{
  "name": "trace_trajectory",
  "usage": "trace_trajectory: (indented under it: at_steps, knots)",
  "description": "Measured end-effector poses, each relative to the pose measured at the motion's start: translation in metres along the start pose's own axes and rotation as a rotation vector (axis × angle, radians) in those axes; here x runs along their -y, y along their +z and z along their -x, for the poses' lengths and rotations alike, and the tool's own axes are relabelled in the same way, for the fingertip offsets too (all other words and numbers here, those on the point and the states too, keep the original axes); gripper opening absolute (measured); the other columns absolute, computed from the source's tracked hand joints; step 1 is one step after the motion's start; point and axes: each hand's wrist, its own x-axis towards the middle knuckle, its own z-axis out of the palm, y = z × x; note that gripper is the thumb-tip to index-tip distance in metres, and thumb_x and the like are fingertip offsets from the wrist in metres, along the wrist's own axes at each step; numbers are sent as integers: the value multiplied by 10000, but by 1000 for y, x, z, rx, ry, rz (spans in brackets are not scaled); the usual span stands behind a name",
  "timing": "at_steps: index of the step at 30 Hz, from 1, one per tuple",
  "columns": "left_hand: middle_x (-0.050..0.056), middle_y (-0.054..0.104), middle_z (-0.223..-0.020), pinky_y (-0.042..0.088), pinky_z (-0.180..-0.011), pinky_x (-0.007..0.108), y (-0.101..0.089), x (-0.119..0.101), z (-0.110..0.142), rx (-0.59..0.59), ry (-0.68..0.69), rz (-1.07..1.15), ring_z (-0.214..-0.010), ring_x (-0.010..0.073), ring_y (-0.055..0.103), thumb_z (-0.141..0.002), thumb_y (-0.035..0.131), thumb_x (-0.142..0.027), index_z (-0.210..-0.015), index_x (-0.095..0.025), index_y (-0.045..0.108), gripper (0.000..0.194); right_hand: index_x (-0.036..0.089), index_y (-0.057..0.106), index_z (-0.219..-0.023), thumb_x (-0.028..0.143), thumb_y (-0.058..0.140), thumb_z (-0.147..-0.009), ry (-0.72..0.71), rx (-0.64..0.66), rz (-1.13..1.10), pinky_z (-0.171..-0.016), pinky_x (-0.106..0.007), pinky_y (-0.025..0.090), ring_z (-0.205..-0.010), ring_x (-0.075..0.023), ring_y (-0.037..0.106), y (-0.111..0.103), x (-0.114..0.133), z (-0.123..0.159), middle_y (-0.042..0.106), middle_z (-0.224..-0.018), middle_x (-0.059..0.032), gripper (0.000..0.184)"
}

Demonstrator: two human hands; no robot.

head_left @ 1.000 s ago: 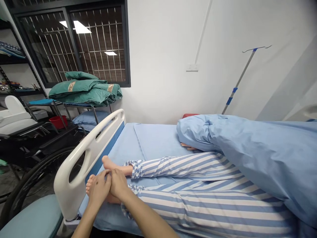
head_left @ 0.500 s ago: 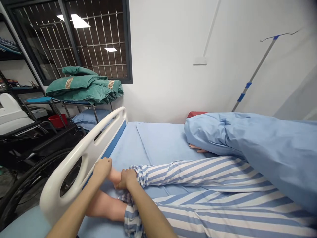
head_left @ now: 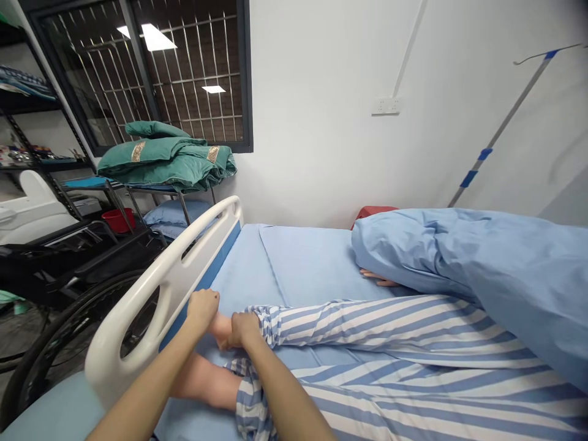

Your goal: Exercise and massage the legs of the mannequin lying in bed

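Observation:
A figure in blue-and-white striped trousers (head_left: 367,324) lies on a hospital bed with a light blue sheet (head_left: 294,257). My left hand (head_left: 202,306) is closed round the far foot (head_left: 220,326), covering its front part. Beside it, my right hand (head_left: 243,327) grips the same leg at the ankle, by the trouser cuff. The near leg (head_left: 202,383) lies bare below its cuff, under my left forearm. A light blue quilt (head_left: 482,269) covers the upper body, and a hand (head_left: 376,278) of the figure shows beneath its edge.
The white footboard rail (head_left: 151,294) runs close to the left of my hands. A black wheelchair (head_left: 59,275) stands beyond it. Folded green quilts (head_left: 169,162) lie on a metal rack by the barred window. An IV pole (head_left: 505,122) leans at the right wall.
A second ago both hands held the near foot. They have moved to the far foot and ankle, and the view has shifted slightly left and closer.

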Motion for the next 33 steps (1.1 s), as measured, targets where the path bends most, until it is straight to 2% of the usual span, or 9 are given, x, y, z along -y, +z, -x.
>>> trace_trajectory:
  at_steps: [5, 8, 11, 15, 19, 26, 29, 33]
  knots:
    - [222, 610, -970, 461, -754, 349, -1, 9, 22, -30, -40, -3, -860, 239, 629, -831, 311, -131, -1014, -52, 596, 348, 132, 603, -1038, 563, 741, -444, -26, -76, -5, -793, -378, 465, -926, -288, 619, 3, -1, 5, 655, -1004, -165, 746]
    - [218, 631, -912, 467, -713, 371, -6, 14, 33, -45, -75, -3, -850, 281, 633, -867, 289, -232, -1060, -35, 566, 390, 127, 603, -1035, 625, 723, -422, -38, -103, -1, -818, -389, 446, -939, -295, 610, 4, -1, 8, 649, -1006, -171, 800]
    - [218, 650, -889, 466, -710, 389, -14, 14, 36, -41, -117, -37, -863, 302, 632, -876, 275, -284, -1024, -46, 597, 427, 125, 601, -1041, 633, 720, -422, -49, -142, -2, -845, -392, 425, -955, -302, 598, 6, -1, 11, 644, -1007, -175, 809]
    - [207, 663, -917, 476, -713, 378, -24, 7, 25, 23, -104, -104, -885, 287, 635, -846, 342, -221, -965, -91, 665, 368, 128, 598, -1039, 642, 709, -437, -56, -176, -14, -872, -395, 401, -973, -298, 584, 7, -2, 15, 638, -1014, -169, 799]
    - [208, 675, -867, 497, -671, 385, -27, -2, 9, 78, -99, -144, -800, 277, 655, -800, 417, -149, -926, -84, 693, 310, 134, 603, -1023, 643, 699, -451, -49, -190, -33, -884, -401, 389, -981, -297, 572, 9, -2, 15, 639, -1006, -156, 772]
    - [178, 662, -649, 508, -588, 395, -14, -15, -6, 116, -96, -178, -654, 283, 657, -723, 454, -25, -805, -37, 708, 267, 150, 610, -996, 661, 687, -444, -50, -209, -45, -844, -405, 405, -957, -308, 570, 15, -3, 10, 636, -1000, -147, 756]
    - [187, 664, -664, 510, -557, 408, -9, -18, -8, 102, -78, -158, -627, 281, 654, -741, 405, -15, -833, -31, 702, 311, 142, 606, -996, 684, 651, -480, -56, -240, -36, -849, -408, 400, -951, -305, 568, 19, -4, 8, 634, -993, -146, 750]
    - [190, 677, -750, 512, -632, 398, -5, -16, -9, 53, -35, -115, -707, 269, 660, -751, 394, -11, -842, -56, 701, 323, 141, 598, -1002, 683, 620, -533, -64, -226, -11, -844, -403, 393, -956, -294, 565, 19, -4, 9, 631, -996, -156, 718]
